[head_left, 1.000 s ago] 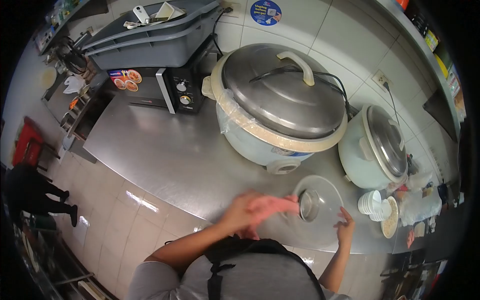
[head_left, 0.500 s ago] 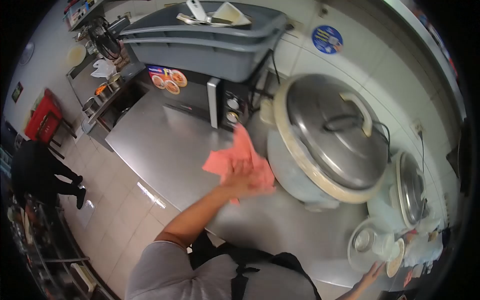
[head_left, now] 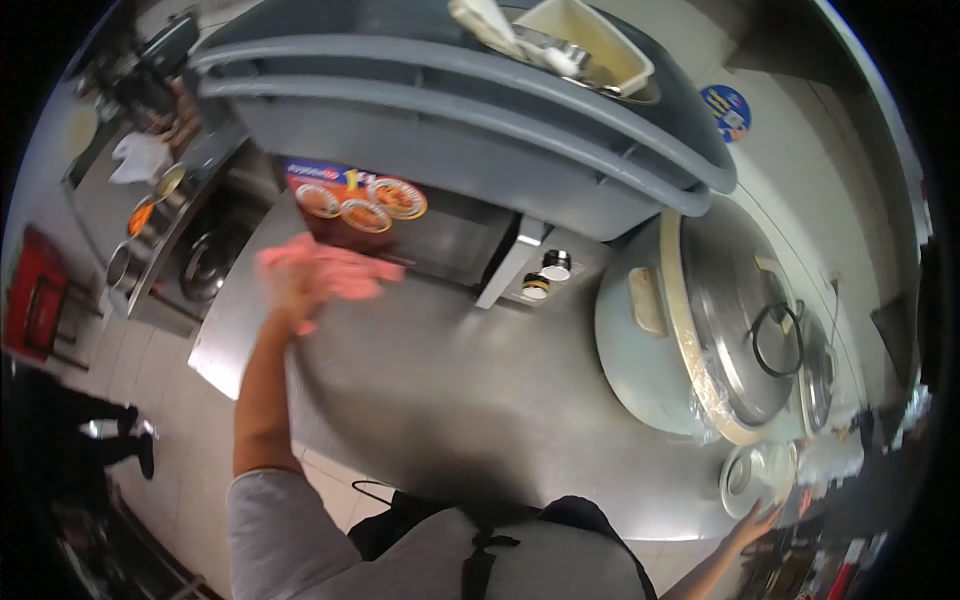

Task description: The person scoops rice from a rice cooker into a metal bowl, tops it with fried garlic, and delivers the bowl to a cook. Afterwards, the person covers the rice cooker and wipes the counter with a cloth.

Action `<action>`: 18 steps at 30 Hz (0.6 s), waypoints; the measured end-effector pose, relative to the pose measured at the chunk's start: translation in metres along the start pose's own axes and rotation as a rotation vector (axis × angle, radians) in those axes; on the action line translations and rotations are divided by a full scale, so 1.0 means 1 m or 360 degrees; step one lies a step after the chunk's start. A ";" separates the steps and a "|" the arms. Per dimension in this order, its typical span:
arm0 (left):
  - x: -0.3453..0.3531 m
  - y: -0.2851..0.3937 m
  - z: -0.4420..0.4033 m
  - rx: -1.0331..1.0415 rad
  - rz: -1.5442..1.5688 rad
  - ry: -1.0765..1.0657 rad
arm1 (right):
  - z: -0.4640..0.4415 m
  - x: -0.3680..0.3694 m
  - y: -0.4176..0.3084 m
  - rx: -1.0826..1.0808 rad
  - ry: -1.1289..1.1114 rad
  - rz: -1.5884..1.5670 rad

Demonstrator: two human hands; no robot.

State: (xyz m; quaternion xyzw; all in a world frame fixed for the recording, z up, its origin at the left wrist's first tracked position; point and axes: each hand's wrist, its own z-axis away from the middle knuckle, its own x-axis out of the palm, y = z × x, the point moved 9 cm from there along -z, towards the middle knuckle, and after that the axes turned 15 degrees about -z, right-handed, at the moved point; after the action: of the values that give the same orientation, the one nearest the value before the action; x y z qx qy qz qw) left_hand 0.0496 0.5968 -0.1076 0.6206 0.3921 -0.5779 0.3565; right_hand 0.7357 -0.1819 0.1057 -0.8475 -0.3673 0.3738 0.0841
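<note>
My left hand [head_left: 292, 292] presses a pink cloth [head_left: 345, 272] onto the steel table, near its left end and in front of the microwave [head_left: 450, 240]. Motion blurs the fingers over the cloth. Down at the right, my right hand [head_left: 757, 522] has its fingers stretched out, with nothing seen in it. It is close to a pale round dish [head_left: 738, 485] and clear plastic containers [head_left: 775, 468]; I cannot tell whether it touches them.
Grey stacked tubs [head_left: 440, 110] top the microwave, with a white container [head_left: 590, 35] and utensils inside. A large lidded rice cooker [head_left: 650, 350] stands right on the steel table [head_left: 450, 380]. Metal pots [head_left: 125, 265] are left. A person's dark-clothed legs [head_left: 105, 435] show at far left.
My left hand has carried the pink cloth leftward, from beside the rice cooker to the table's left end. The view has shifted nearer the microwave. My right hand stays near the dishes.
</note>
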 end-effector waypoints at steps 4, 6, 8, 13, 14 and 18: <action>0.018 -0.125 0.034 -0.0744 -0.0502 -0.0339 | -0.041 0.019 -0.169 -0.0123 -0.0035 -0.0461; -0.010 -0.124 0.061 -0.1049 -0.0642 -0.0483 | -0.066 0.039 -0.240 -0.0361 -0.0149 -0.0745; 0.021 -0.114 0.080 -0.0796 -0.0810 -0.0211 | -0.088 0.062 -0.313 -0.0647 -0.0256 -0.0628; 0.014 -0.001 0.150 -0.0149 -0.0535 0.0031 | -0.155 0.179 -0.404 -0.0834 -0.0746 -0.0456; 0.010 0.032 0.172 0.0129 -0.0331 0.0358 | -0.169 0.212 -0.401 -0.0742 -0.0979 -0.0468; -0.063 0.199 0.206 0.0739 0.0067 -0.0583 | -0.194 0.294 -0.380 -0.0323 -0.1410 -0.0766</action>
State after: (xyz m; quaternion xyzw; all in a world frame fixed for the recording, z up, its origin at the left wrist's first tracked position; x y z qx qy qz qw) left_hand 0.1370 0.3201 -0.0629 0.5789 0.1654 -0.7471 0.2818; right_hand 0.7905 0.3174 0.2330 -0.5032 -0.5869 0.6295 -0.0784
